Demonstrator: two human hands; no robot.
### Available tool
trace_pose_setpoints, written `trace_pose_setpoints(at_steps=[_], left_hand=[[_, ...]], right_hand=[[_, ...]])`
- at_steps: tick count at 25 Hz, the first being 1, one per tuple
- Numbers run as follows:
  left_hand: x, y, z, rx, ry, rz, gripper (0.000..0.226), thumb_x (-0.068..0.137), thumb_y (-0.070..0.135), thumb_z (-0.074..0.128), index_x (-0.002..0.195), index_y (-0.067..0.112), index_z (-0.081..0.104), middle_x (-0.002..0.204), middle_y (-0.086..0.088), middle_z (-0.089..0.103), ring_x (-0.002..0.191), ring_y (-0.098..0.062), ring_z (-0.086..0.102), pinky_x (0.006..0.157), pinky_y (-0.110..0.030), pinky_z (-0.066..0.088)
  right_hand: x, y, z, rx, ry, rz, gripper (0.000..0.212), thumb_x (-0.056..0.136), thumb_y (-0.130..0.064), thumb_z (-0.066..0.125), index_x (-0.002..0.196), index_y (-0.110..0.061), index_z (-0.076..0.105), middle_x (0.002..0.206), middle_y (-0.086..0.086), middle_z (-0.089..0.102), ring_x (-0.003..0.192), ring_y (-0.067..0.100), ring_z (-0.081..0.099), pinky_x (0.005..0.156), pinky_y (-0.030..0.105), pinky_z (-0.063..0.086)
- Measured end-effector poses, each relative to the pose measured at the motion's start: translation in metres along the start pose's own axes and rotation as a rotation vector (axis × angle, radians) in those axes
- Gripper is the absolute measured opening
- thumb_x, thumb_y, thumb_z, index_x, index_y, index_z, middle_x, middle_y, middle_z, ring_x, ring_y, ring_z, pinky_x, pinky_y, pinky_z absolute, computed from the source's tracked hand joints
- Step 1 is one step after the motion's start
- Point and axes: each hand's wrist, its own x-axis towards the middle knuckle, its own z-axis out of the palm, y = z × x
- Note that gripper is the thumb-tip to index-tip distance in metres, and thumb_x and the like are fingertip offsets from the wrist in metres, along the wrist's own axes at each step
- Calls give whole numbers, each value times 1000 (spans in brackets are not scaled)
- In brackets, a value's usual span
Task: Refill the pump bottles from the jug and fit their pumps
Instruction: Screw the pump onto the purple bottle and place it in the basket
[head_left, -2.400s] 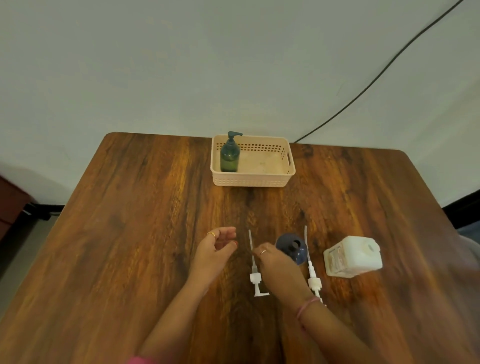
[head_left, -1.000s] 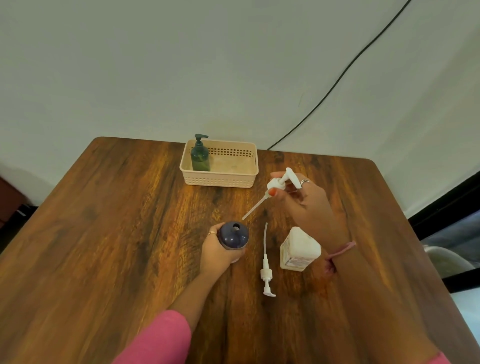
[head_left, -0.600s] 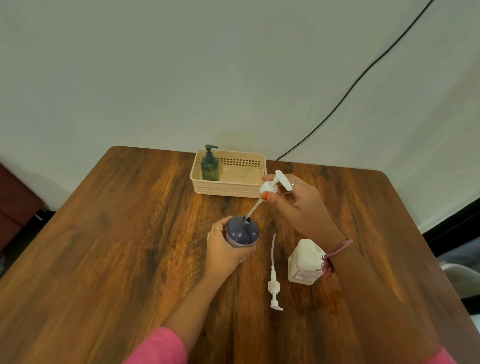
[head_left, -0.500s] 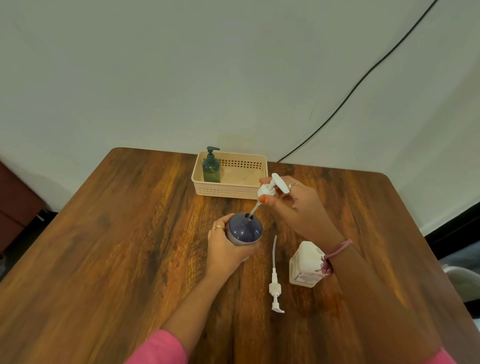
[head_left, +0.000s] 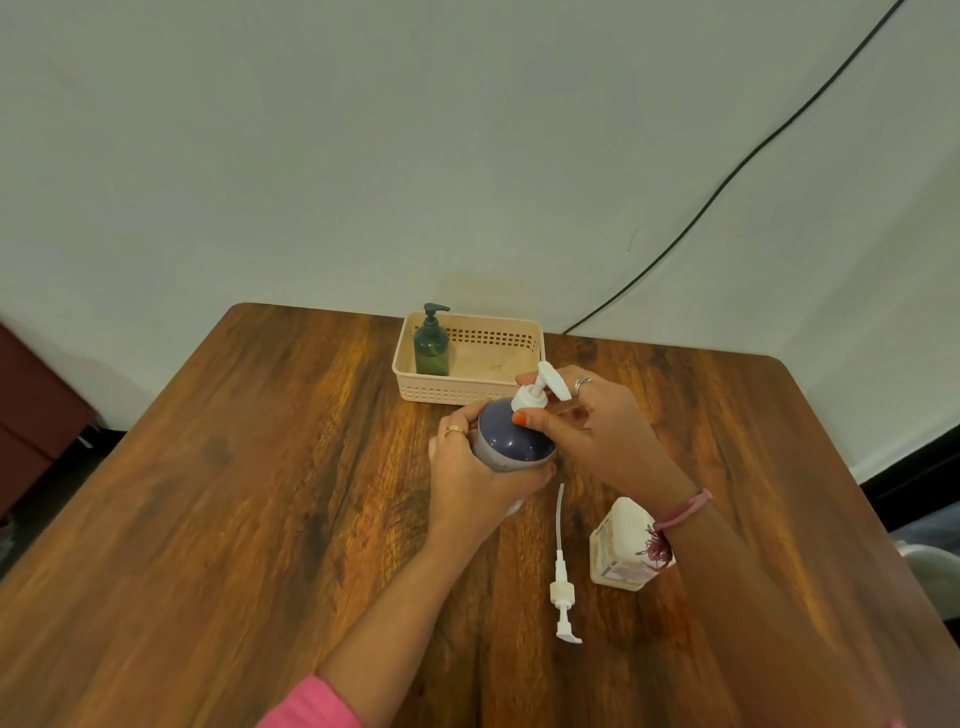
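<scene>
Bottle: the purple pump bottle (head_left: 511, 441) is standing mid-table; smooth, rounded plastic, probably slippery and heavy if refilled; best held round the body.
Hands: the left hand (head_left: 475, 480) is wrapping it; the right hand (head_left: 587, 436) is pinching the white pump (head_left: 535, 395) collar at its neck.
Around: a spare pump (head_left: 562, 582) is lying beside the boxy white jug (head_left: 621, 551); a green bottle (head_left: 431, 345) is standing in the perforated basket (head_left: 452, 392).

You see a tabletop (head_left: 208, 493) of dark wood grain with a soft sheen, smooth-looking. At frame centre, the purple bottle (head_left: 511, 439) is glossy plastic, catching small highlights on its shoulder. Its white pump (head_left: 537, 392) and the spare pump (head_left: 562, 592) lower down look like matt white plastic. The basket (head_left: 457, 387) above is matt beige plastic with perforated walls; the green bottle (head_left: 431, 351) in it is translucent. The jug (head_left: 621, 551) at lower right is whitish plastic with a label.
</scene>
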Motion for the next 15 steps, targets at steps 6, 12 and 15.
trace_pose_setpoints(at_steps=[6, 12, 15], left_hand=[[-1, 7, -5, 20, -23, -8, 90, 53, 35, 91, 128, 26, 44, 123, 9, 54, 112, -12, 53, 66, -3, 43], [0, 13, -16, 14, -56, 56, 88, 49, 46, 85, 125, 30, 44, 120, 11, 55, 109, -8, 55, 69, -3, 46], [3, 12, -20, -24, -45, 78, 81, 50, 36, 90, 120, 35, 47, 119, 9, 57, 110, -10, 58, 75, -9, 51]], right_hand=[[5, -8, 7, 28, -41, 217, 48, 72, -39, 76, 109, -15, 57, 95, -11, 58, 83, 3, 59, 74, 3, 45], [5, -13, -1, 454, -285, 326, 36, 82, -28, 68, 118, -26, 61, 114, -8, 66, 106, 2, 61, 87, 18, 51], [4, -24, 21, 365, 41, 399, 43, 71, -37, 78, 103, -11, 68, 97, -1, 73, 91, 11, 69, 79, 28, 58]])
